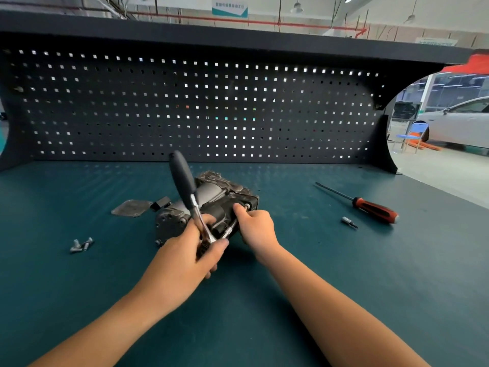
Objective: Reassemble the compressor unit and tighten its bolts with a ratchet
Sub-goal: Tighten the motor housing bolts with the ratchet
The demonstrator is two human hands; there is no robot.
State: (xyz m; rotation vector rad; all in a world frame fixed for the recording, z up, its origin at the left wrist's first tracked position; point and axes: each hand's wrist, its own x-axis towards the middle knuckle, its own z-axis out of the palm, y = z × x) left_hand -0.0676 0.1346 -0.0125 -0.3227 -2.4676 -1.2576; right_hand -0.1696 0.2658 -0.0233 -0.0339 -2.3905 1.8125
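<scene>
The grey metal compressor unit (211,200) lies on the green bench mat (304,260), near the middle. My left hand (190,250) grips the head end of a ratchet (185,186), whose black handle sticks up and away toward the pegboard. A silver extension with a socket (229,231) runs from the ratchet head toward the unit's near right face. My right hand (255,223) holds the unit's right end, its fingertips pinching at a bolt (246,207) there. A flat grey cover plate (131,207) lies left of the unit.
Loose bolts (80,245) lie at the left on the mat. A red-and-black screwdriver (370,206) and a small bit socket (348,222) lie to the right. A dark pegboard (198,107) walls the back of the bench; a white car stands beyond at far right.
</scene>
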